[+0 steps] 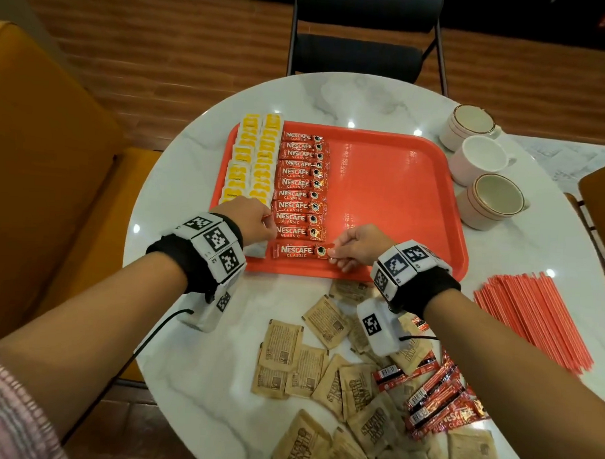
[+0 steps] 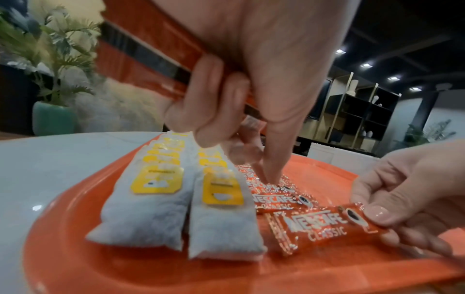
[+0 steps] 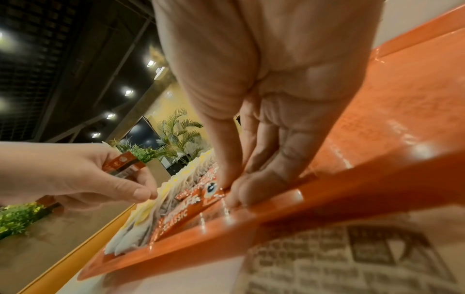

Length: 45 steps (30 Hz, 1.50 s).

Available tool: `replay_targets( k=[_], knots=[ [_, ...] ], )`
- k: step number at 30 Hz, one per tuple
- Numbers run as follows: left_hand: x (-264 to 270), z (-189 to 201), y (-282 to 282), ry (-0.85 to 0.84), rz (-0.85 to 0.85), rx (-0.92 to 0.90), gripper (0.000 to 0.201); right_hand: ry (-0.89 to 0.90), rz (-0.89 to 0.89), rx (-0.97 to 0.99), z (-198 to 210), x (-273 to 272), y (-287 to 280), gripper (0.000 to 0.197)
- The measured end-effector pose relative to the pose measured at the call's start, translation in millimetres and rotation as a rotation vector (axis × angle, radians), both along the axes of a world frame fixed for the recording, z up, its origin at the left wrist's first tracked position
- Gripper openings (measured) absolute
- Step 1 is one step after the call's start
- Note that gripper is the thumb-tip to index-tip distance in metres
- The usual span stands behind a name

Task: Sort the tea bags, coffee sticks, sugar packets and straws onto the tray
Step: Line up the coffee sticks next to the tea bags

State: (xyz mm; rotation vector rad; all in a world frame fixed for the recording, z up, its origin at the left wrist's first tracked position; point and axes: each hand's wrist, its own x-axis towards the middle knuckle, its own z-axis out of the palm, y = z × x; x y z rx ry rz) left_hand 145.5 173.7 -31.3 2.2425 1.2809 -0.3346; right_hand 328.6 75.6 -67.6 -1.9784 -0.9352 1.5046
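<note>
1. Sugar packets [image 1: 309, 373] and spare coffee sticks [image 1: 439, 402] lie nearest on the marble table [image 1: 193, 363].
2. Right hand [image 1: 353, 245] pinches a coffee stick [image 1: 298, 250] on the tray [image 1: 398, 184]; left hand [image 1: 251, 217] clutches more sticks.
3. Straws [image 1: 531, 316] lie right; wood floor [image 1: 163, 52] beyond.

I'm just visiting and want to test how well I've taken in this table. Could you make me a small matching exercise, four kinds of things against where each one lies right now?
Things:
1. tea bags
2. sugar packets
3. straws
4. cups

Places:
A. in a bundle on the table, right of the tray's near corner
B. in two columns along the left side of the tray
C. scattered on the table, nearer the person than the tray
D. in a row on the table past the tray's right edge

Pairs: 1-B, 2-C, 3-A, 4-D
</note>
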Motion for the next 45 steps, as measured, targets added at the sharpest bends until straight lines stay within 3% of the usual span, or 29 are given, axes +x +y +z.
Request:
replay_targets(
  k=[7, 14, 33, 38, 40, 45],
  knots=[
    [13.5, -1.7, -8.5, 0.180, -0.133, 0.116, 0.013, -0.075, -0.059, -0.099, -8.6, -7.9, 10.4, 0.016],
    [25.6, -11.1, -14.4, 0.275, -0.253, 0.183, 0.028, -0.107, -0.076, -0.127, -9.3, -9.4, 16.7, 0.019],
    [33.6, -13.1, -12.2, 0.325, -0.280, 0.199, 0.032, -0.123, -0.030, -0.119, -12.8, -6.8, 17.8, 0.026],
    [31.4, -12.8, -12.4, 0.283, -0.266, 0.203, 0.036, -0.153, 0.037, 0.118, -1.0, -9.5, 9.4, 0.017],
    [31.3, -11.6, -12.6, 0.247, -0.254, 0.191, 0.040, -0.103, 0.090, 0.249, 4.0, -14.0, 8.4, 0.025],
    [29.9, -9.2, -14.9, 0.015, -0.225, -0.013, 0.039, -0.180, 0.152, 0.394, 12.4, -23.2, 11.2, 0.014]
  ],
)
